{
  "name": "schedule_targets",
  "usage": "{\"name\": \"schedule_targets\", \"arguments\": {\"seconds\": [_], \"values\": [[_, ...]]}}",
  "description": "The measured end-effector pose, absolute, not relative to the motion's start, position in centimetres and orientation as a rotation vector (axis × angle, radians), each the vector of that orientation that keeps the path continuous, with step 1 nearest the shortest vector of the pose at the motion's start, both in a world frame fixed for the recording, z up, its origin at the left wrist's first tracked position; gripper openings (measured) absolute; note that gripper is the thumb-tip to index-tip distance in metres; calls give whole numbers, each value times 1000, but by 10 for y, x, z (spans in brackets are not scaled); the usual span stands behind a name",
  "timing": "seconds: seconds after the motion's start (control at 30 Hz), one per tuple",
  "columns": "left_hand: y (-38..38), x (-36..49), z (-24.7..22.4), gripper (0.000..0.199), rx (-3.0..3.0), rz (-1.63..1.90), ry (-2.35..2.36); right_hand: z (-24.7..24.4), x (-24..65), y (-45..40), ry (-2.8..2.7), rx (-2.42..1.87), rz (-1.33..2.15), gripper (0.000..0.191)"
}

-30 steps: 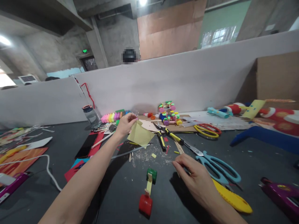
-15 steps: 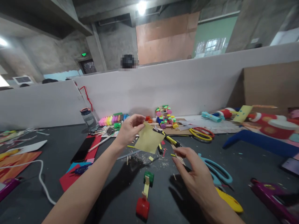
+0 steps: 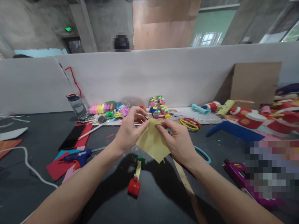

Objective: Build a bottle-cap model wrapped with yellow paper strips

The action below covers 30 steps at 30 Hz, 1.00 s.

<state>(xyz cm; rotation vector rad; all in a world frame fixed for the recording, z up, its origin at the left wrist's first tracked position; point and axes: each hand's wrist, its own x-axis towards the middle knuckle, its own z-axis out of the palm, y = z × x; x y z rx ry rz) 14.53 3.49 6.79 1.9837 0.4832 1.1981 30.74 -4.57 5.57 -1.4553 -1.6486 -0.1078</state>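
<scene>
Taking the yellow paper [image 3: 153, 143] as the dial's centre and reading from the left, can see towards half past eight a white cable [image 3: 28, 165] curving over the tabletop [image 3: 44, 133]. At nine, can see a black phone [image 3: 72, 137] on red paper [image 3: 87, 133]; towards ten, a bottle [image 3: 78, 107] upright near the white partition [image 3: 130, 81]. Just below nine, can spot a blue glue gun [image 3: 80, 158]. Between nine and ten, pinching the paper's top edge with the left hand [image 3: 127, 130]. At seven, lying apart from the hands, a small red and green model [image 3: 134, 187]. At twelve, farther back, a colourful model [image 3: 158, 107]. At three, pinching the same edge narrowly with the right hand [image 3: 178, 141], holding the paper above the tabletop; cannot tell whether gripping anything else there. Between four and five, a pale strip [image 3: 186, 183].
</scene>
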Motion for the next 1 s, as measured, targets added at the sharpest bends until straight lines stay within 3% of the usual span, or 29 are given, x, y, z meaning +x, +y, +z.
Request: {"name": "schedule_targets", "arguments": {"seconds": [0.1,0.33,0.53,0.83,1.0], "values": [[35,139,62,7,1963,1207,541,57,306,-36,-1670,-1458,-232,20],[40,127,43,27,1752,1106,664,44,275,-30,-1965,-1436,-419,34],[42,111,35,25,1579,1054,711,33,290,-43,-1937,-1465,-361,31],[36,103,48,14,1497,1101,665,-7,410,-78,-1848,-2069,-290,43],[31,105,51,10,1473,1076,658,-32,431,-93,-1819,-2343,-167,33]]}}
